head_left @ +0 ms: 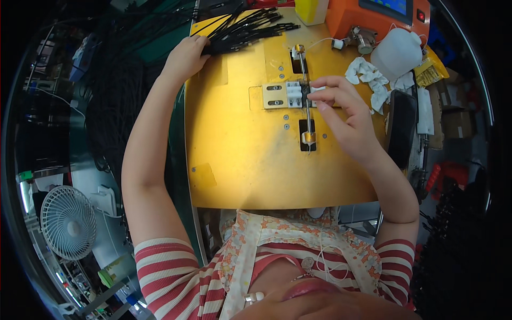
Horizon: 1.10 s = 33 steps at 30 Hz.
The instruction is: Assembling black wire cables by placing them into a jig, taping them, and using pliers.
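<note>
At the upper left of the yellow work plate (234, 160), my left hand (188, 56) has its fingers curled round the near end of a bundle of black cables (248, 33). The cables fan out to the right, their tips loose on the plate. My right hand (344, 109) is beside the small metal clamping fixture (292, 95) in the plate's middle, its thumb and fingertips apart and close to the fixture's right side. I see nothing held between them. A thin metal rod (308, 120) with brass-coloured ends runs past the fixture, near those fingertips.
An orange machine with a screen (346, 21) stands at the back right, with a white plastic bottle (396, 53) and crumpled white tissues (368, 77) nearby. A dark phone (402, 128) lies along the right edge. More black cables (122, 101) hang at the left; a white fan (68, 223) stands lower left.
</note>
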Tool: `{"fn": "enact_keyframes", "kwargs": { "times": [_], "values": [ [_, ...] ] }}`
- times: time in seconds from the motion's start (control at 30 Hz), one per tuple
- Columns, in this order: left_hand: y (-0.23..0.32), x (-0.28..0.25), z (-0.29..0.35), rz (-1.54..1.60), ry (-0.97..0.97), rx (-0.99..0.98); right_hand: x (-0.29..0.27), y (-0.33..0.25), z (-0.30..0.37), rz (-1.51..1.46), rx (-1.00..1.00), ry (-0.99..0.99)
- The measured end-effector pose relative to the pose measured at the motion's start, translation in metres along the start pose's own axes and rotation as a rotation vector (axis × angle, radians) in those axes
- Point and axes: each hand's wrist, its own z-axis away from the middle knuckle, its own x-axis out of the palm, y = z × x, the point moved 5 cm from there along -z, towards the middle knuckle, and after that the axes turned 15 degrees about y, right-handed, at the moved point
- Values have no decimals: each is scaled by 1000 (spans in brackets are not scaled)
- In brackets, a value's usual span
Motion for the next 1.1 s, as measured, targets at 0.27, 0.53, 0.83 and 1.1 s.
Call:
{"fn": "enact_keyframes", "kwargs": {
  "times": [0.27, 0.53, 0.83, 1.1],
  "values": [
    [-21, -60, 8, 293, 435, -245, 3, 16, -6, -57, 77, 12],
    [40, -110, 24, 137, 608, -6, -7, 27, 10, -91, 121, 59],
    [177, -89, 55, 524, 344, 404, 1, 17, 16, -73, -49, -24],
    [185, -70, 71, 497, 286, 417, -1, 4, 27, -6, -425, -158]
  ]
}}
